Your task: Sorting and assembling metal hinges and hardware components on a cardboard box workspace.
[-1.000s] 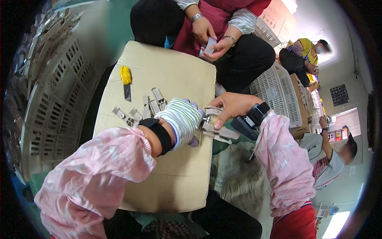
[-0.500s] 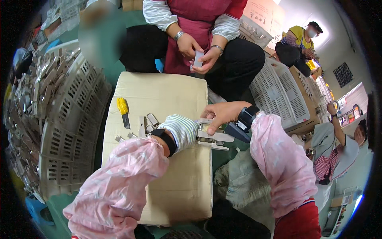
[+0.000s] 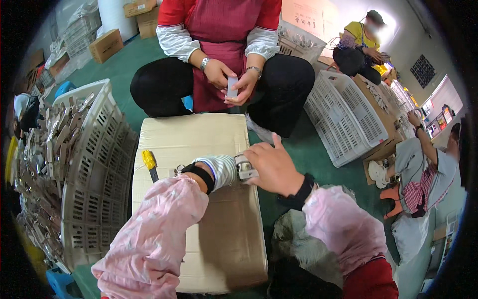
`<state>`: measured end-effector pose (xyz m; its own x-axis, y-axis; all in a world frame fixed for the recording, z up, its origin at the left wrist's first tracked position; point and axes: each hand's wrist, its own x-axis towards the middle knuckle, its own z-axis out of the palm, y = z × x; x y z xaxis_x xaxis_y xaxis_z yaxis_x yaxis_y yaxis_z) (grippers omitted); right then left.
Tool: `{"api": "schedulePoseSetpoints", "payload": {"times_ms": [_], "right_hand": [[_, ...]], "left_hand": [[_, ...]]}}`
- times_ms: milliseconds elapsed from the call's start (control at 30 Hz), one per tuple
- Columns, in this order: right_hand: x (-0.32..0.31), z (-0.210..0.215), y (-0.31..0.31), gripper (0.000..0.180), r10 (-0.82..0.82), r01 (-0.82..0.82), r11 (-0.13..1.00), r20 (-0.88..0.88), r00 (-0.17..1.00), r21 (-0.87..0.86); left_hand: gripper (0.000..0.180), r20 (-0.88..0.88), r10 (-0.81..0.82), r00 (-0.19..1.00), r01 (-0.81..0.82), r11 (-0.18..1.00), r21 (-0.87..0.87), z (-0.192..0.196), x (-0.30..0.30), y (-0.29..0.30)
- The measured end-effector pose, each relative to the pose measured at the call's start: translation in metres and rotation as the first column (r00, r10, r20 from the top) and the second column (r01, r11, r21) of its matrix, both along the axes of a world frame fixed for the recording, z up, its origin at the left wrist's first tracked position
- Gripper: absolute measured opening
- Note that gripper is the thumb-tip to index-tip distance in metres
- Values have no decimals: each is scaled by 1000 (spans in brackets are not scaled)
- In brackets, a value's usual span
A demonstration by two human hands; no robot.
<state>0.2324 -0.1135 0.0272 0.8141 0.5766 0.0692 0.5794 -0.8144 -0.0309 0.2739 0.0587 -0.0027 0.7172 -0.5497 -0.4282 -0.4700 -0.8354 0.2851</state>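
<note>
My left hand (image 3: pixel 222 172), in a striped fabric glove, lies over the right part of a cardboard-topped work surface (image 3: pixel 226 249). Its fingers curl out of sight against a metal fitting (image 3: pixel 244 168) with pale grey side plates. From the right, my bare right hand (image 3: pixel 275 167) closes its fingertips over the same fitting, one finger sticking up and away. Fingers and glove hide much of the piece. Left of my gloved hand lies a knife (image 3: pixel 149 159) with a yellow-wrapped handle and dark blade. Small metal bits (image 3: pixel 178 170) show partly behind my left wrist.
A white slatted crate (image 3: pixel 92 199) heaped with metal fittings (image 3: pixel 55 144) stands at the left. Across from me a seated person's hands (image 3: pixel 231 82) hold a pale grey strip (image 3: pixel 232 86). White crates (image 3: pixel 343 124) stand at right; a sack (image 3: pixel 303 244) lies near my right arm.
The view has shifted, so the surface sits lower. My right hand has turned, back up, with one finger raised. The long grey plates that stuck out rightward no longer show there.
</note>
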Motion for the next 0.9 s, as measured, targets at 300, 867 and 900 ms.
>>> {"api": "schedulePoseSetpoints", "payload": {"times_ms": [300, 867, 900], "right_hand": [[65, 20, 3, 51, -78, 96, 995, -596, 800, -3], [84, 18, -8, 47, -32, 79, 982, -258, 966, 174], [73, 13, -7, 46, 5, 20, 982, -130, 992, 190]], "left_hand": [[23, 190, 58, 980, -35, 992, -124, -4, 7, 10], [26, 308, 78, 948, -67, 997, -46, -8, 30, 0], [26, 278, 140, 950, -124, 990, -73, -12, 34, 1]]}}
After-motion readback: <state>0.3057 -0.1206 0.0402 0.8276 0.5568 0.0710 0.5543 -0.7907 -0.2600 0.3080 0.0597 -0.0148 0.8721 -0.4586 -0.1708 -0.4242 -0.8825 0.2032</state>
